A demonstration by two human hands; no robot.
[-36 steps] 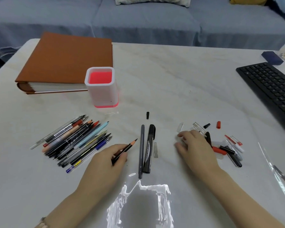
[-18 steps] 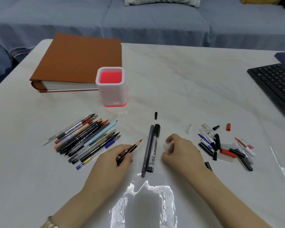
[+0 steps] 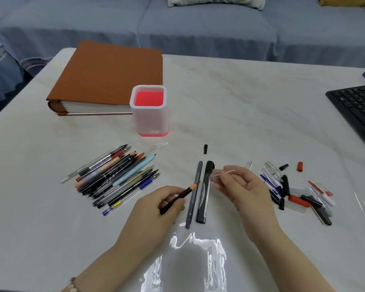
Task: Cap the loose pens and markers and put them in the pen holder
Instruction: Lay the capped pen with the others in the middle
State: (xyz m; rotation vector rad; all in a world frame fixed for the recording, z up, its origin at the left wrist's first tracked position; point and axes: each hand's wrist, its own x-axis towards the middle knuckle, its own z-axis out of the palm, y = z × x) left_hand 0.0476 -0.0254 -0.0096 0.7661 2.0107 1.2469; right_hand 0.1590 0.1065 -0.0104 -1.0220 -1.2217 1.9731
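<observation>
My left hand (image 3: 156, 209) grips a black pencil (image 3: 178, 198) with its tip pointing up and right. My right hand (image 3: 243, 189) holds a clear cap (image 3: 222, 173) in its fingertips, just right of the pencil's tip. Between the hands lie a grey pen (image 3: 194, 193) and a black marker (image 3: 204, 192), side by side on the table. A heap of uncapped pens (image 3: 112, 178) lies at the left. Loose caps (image 3: 297, 190) are scattered at the right. The white pen holder (image 3: 149, 111) with a red inside stands behind, holding nothing.
A brown album (image 3: 112, 79) lies behind the holder at the left. A black keyboard (image 3: 358, 110) sits at the right edge. A small black cap (image 3: 205, 149) lies alone behind the marker. A blue sofa (image 3: 198, 28) runs behind the white table (image 3: 240, 98).
My right hand left the cap pile, picked up a clear cap and brought it left toward the pencil tip. My left hand stays holding the pencil.
</observation>
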